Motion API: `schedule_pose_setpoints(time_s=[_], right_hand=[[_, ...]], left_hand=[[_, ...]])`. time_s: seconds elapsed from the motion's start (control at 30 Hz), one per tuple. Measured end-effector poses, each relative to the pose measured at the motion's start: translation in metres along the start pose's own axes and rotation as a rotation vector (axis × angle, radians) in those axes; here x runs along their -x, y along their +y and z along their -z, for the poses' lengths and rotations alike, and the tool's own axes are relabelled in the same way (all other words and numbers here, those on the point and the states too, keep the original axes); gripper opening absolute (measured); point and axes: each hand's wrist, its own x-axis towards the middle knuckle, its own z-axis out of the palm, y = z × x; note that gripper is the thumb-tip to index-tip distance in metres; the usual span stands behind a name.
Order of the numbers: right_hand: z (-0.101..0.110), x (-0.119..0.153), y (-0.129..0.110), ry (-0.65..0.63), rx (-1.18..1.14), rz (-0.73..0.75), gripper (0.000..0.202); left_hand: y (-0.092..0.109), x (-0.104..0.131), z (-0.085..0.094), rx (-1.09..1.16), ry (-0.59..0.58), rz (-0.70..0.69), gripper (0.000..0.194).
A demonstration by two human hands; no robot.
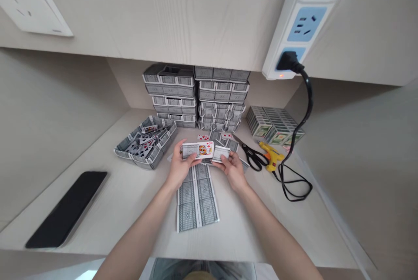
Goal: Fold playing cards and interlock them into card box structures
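Observation:
My left hand (182, 162) is closed on a playing card piece (197, 150), part grey patterned back and part red-and-white court face. In my right hand (232, 167) is a smaller folded playing card (221, 153), mostly white with a grey strip, held close to the right end of the other piece. Below the hands lies a flat panel of joined cards (197, 197), grey backs up with a white strip down its middle. More loose cards (225, 140) lie just beyond the hands, partly hidden by them.
Black-handled scissors (255, 158) and a yellow glue gun (272, 158) with a black cord lie right. A card-made tray (153, 162) of loose cards stands left, near a black phone (68, 208). Stacked card-made boxes (224, 90) and packed card decks (274, 125) stand behind. A power strip (297, 27) hangs above.

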Motion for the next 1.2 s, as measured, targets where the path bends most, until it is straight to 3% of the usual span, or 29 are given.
schedule_pose_setpoints(time_s=[0.27,0.57,0.83,1.0,1.2], right_hand=[[0.001,-0.002,-0.002,0.035,-0.063,-0.029,0.032],[-0.001,0.0,-0.004,0.002,-0.064,-0.067,0.034],[0.002,0.004,-0.015,-0.062,0.067,-0.064,0.052],[0.002,0.003,-0.015,-0.086,0.101,-0.048,0.045],[0.004,0.004,-0.015,-0.162,0.116,-0.1,0.044]], left_hand=[[0.0,-0.005,0.005,0.012,0.037,-0.032,0.054],[-0.004,0.0,0.0,-0.078,-0.121,0.005,0.049],[0.0,0.002,0.004,-0.21,-0.168,0.048,0.05],[0.009,0.006,0.002,-0.275,-0.314,0.108,0.051],[0.003,0.003,0.003,-0.335,-0.344,0.089,0.04]])
